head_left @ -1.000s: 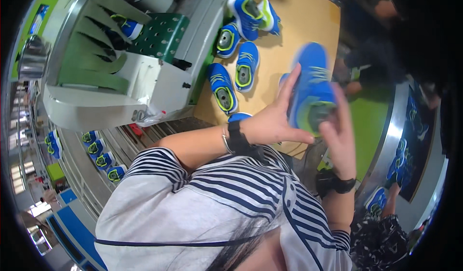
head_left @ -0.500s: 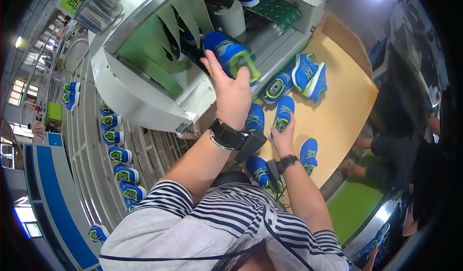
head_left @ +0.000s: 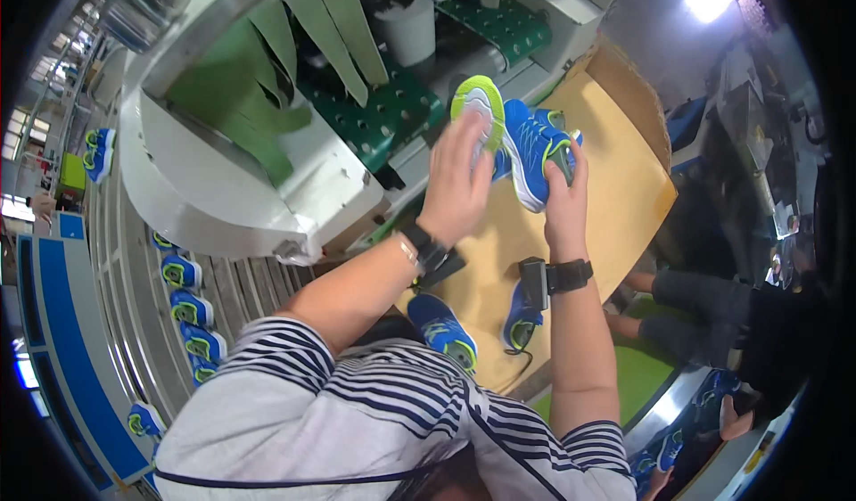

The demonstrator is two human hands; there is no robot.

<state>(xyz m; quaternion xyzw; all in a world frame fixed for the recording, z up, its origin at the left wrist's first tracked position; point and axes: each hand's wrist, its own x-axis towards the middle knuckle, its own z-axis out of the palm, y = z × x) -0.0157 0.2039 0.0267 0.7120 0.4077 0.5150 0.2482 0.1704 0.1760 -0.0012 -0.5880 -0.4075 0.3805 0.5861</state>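
Note:
My left hand (head_left: 459, 176) is closed around a blue sneaker whose lime and white sole (head_left: 481, 100) faces up, its fingers across the sole and blurred by motion. Beside it, my right hand (head_left: 566, 198) grips another blue sneaker (head_left: 532, 147) at the heel, the thumb by its lime-edged opening. Both shoes are above the tan tabletop (head_left: 615, 189), close together; whether they touch I cannot tell. Below my forearms a blue sneaker (head_left: 443, 330) lies on the table, and a further sneaker (head_left: 520, 323) is partly hidden by my right wrist strap.
Ahead left is a white machine (head_left: 205, 198) with hanging green strips (head_left: 330, 37) and a perforated green belt (head_left: 383, 113). A white cup (head_left: 406, 28) stands inside. Several sneakers (head_left: 192, 309) line a slatted rack at left. Another person's dark-shorted legs (head_left: 695, 300) are at right.
My left hand has moved right, away from the machine's opening, with a sneaker in it. My right hand has lifted a sneaker from the table toward the left one. The view has shifted.

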